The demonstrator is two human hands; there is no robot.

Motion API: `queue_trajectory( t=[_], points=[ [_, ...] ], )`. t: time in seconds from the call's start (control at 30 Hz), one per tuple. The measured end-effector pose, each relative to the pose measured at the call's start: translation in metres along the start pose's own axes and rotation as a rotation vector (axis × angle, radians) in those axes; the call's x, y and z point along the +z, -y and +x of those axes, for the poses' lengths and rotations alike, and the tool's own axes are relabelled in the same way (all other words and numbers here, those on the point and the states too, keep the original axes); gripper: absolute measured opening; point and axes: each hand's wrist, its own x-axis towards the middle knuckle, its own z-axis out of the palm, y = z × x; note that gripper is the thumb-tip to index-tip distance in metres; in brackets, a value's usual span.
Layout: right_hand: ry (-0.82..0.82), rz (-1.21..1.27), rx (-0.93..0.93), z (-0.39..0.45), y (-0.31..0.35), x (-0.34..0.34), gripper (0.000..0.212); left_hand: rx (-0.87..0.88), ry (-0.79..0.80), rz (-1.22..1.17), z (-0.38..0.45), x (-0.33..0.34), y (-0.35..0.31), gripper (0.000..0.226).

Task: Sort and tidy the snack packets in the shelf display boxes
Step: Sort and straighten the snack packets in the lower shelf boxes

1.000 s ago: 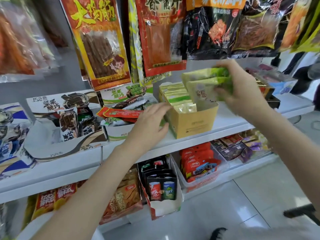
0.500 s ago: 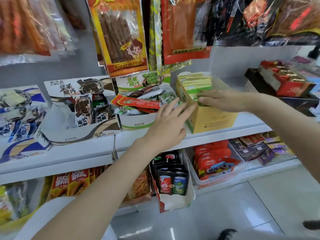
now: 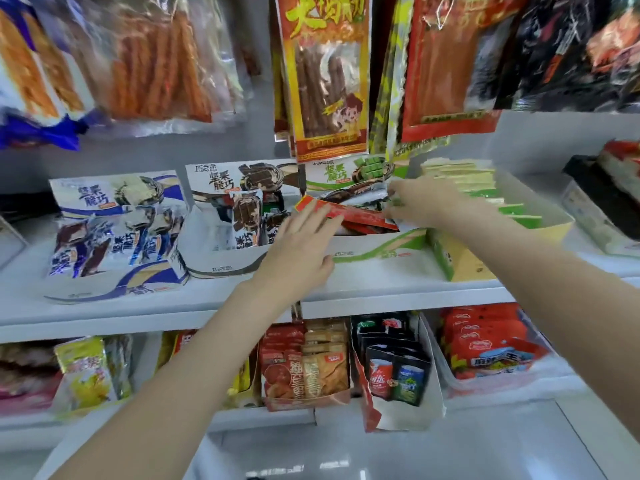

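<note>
Left hand (image 3: 301,244): fingers (image 3: 323,216) spread wide, holding nothing, tips just over the near end of the long flat red foil packet (image 3: 349,213).

Right hand (image 3: 424,202): fingers (image 3: 393,202) reaching into the white cardboard display box with green swirl print (image 3: 377,247); tips blurred among silvery wrappers, so pinching or merely touching cannot be told.

Red foil packet: lying crosswise on top of the box's contents, between the two sets of fingers (plainly the stray among green-branded stock).

Yellow cardboard box of pale green sachets (image 3: 485,192): just beyond the right wrist, on the same white shelf (image 3: 398,289).

Risks, as judgement: forearm brushing the green sachets out of line; a hasty pull on the red packet dragging loose wrappers over the low front lip under the fingers.
</note>
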Motion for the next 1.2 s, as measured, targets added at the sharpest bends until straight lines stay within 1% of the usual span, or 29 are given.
queue_trajectory(
  t=[0.03, 0.1, 0.2, 0.27, 0.33, 0.4, 0.43, 0.5, 0.57, 0.63, 0.73, 0.77, 0.8, 0.83, 0.9, 0.93, 0.97, 1.0, 1.07, 1.13, 1.17, 1.2],
  points=[
    [0.01, -0.044, 0.03, 0.005, 0.002, 0.004, 0.037, -0.003, 0.049, 0.007, 0.0, 0.0, 0.002, 0.06],
    [0.01, -0.037, 0.055, 0.012, 0.004, 0.009, 0.037, 0.001, 0.124, 0.024, 0.0, 0.001, 0.006, 0.059],
    [-0.024, 0.042, 0.075, 0.016, 0.002, 0.012, 0.043, 0.016, 0.149, 0.036, 0.002, 0.002, 0.009, 0.059],
    [-0.042, 0.052, 0.126, 0.016, 0.003, 0.014, 0.044, 0.015, 0.164, 0.045, 0.002, 0.001, 0.009, 0.058],
    [-0.143, 0.096, 0.134, 0.012, 0.006, 0.01, 0.036, 0.016, 0.178, 0.048, 0.002, 0.0, 0.007, 0.058],
    [-0.324, 0.161, 0.105, 0.003, 0.004, -0.002, 0.025, 0.016, 0.175, 0.041, 0.002, -0.002, 0.006, 0.058],
    [-0.401, 0.182, 0.078, -0.005, 0.002, -0.01, 0.024, 0.016, 0.171, 0.037, 0.001, -0.002, 0.006, 0.058],
    [-0.501, 0.232, 0.032, -0.026, 0.0, -0.026, 0.029, 0.015, 0.158, 0.021, 0.001, -0.003, 0.007, 0.058],
    [-0.559, 0.353, 0.04, -0.053, 0.0, -0.033, 0.027, 0.008, 0.119, -0.04, -0.001, -0.004, 0.005, 0.057],
    [-0.578, 0.476, 0.089, -0.075, -0.002, -0.031, 0.027, -0.017, 0.023, -0.162, -0.002, -0.007, 0.003, 0.052],
    [-0.612, 0.506, 0.143, -0.085, -0.011, -0.014, 0.026, -0.115, -0.209, -0.281, 0.008, -0.014, 0.007, 0.041],
    [-0.64, 0.511, 0.155, -0.084, -0.013, -0.009, 0.024, -0.168, -0.257, -0.304, 0.015, -0.017, 0.01, 0.039],
    [-0.669, 0.52, 0.164, -0.083, -0.013, -0.006, 0.023, -0.222, -0.266, -0.314, 0.023, -0.019, 0.013, 0.039],
    [-0.699, 0.527, 0.165, -0.081, -0.012, -0.003, 0.022, -0.263, -0.227, -0.288, 0.033, -0.02, 0.016, 0.04],
    [-0.747, 0.518, 0.155, -0.075, -0.01, 0.001, 0.021, -0.318, -0.066, -0.195, 0.05, -0.021, 0.018, 0.04],
    [-0.762, 0.497, 0.142, -0.07, -0.009, 0.002, 0.021, -0.353, -0.01, -0.18, 0.058, -0.021, 0.019, 0.037],
    [-0.774, 0.462, 0.123, -0.065, -0.009, 0.002, 0.021, -0.392, 0.001, -0.186, 0.065, -0.022, 0.018, 0.032],
    [-0.774, 0.417, 0.106, -0.06, -0.008, 0.002, 0.022, -0.427, -0.023, -0.203, 0.072, -0.023, 0.019, 0.027],
    [-0.767, 0.363, 0.064, -0.048, -0.004, 0.002, 0.025, -0.479, -0.076, -0.245, 0.081, -0.023, 0.018, 0.03],
    [-0.747, 0.335, 0.028, -0.036, 0.001, 0.003, 0.027, -0.507, -0.032, -0.376, 0.086, -0.023, 0.014, 0.036],
    [-0.718, 0.298, 0.012, -0.031, 0.004, 0.006, 0.028, -0.508, -0.035, -0.468, 0.086, -0.025, 0.012, 0.035],
    [-0.676, 0.25, 0.001, -0.026, 0.007, 0.01, 0.027, -0.494, -0.084, -0.556, 0.084, -0.029, 0.01, 0.031]
  ],
)
